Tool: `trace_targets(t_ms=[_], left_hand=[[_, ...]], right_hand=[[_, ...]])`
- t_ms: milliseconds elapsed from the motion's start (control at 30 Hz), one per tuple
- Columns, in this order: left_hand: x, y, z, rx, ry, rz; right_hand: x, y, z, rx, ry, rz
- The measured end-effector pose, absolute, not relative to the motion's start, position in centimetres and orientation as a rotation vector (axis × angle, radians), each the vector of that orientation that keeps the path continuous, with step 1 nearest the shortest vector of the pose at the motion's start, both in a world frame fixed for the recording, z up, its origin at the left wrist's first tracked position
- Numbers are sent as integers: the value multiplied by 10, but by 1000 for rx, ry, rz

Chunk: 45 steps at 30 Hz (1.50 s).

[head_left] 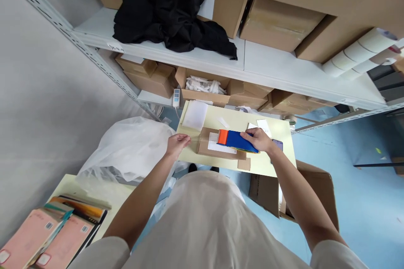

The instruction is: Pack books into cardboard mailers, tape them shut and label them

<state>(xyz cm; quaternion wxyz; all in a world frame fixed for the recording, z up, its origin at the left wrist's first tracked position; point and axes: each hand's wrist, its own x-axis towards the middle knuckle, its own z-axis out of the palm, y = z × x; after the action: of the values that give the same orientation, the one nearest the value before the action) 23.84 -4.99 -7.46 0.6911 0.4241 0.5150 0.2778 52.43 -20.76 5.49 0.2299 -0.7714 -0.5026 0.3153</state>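
Note:
A blue tape dispenser with an orange front (237,140) is gripped in my right hand (259,138), above a flat brown cardboard box (205,145). The box lies on the pale yellow table (284,134) and carries a white label (213,145), partly covered by the dispenser. My left hand (178,144) is pinched closed just left of the box, apart from it. Whatever is between its fingertips is too small or too clear to make out. A small cardboard piece (244,164) lies at the near table edge.
A white sheet stack (195,114) and a phone (277,144) lie on the table. Shelving (208,56) with boxes and black cloth (176,12) stands behind. White plastic wrap (123,147) bulges at left, above pink packets (34,235). An open carton (315,189) sits at right.

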Motion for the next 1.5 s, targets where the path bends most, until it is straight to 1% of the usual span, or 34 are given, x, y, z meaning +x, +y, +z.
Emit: trace_targets(t_ms=[267,400,500,567,633,667,733,967,1133,1300,1500], left_hand=[[275,-73,-123,1061,1205,632],[278,-78,-134,1180,1208,588],[271,-71,-118,1288,1111,552],[269,-63,-95,1508,972,537],[273,-55,-70,2165,605,339],[277,-52,-59,2392,444,235],[287,-48,-42,2627,281,83],[300,-51,-36,2764,353,-51],[301,-49,-32,2817,349,-112],[305,-47,-27,2878,368,-215],[321,-67,-18,2952,443,-353]], right_hand=[[517,-202,58,-2195,-1438,807],[516,-202,59,-2217,-1413,807],[516,-202,59,-2218,-1392,856],[517,-203,60,-2211,-1389,881],[518,-203,60,-2202,-1395,884],[518,-203,61,-2199,-1401,884],[517,-202,62,-2196,-1415,886],[524,-203,71,-2262,-1463,913],[590,-248,66,-2323,-1415,999],[642,-294,24,-2348,-1311,1014],[638,-288,-28,-2198,-1298,1028]])
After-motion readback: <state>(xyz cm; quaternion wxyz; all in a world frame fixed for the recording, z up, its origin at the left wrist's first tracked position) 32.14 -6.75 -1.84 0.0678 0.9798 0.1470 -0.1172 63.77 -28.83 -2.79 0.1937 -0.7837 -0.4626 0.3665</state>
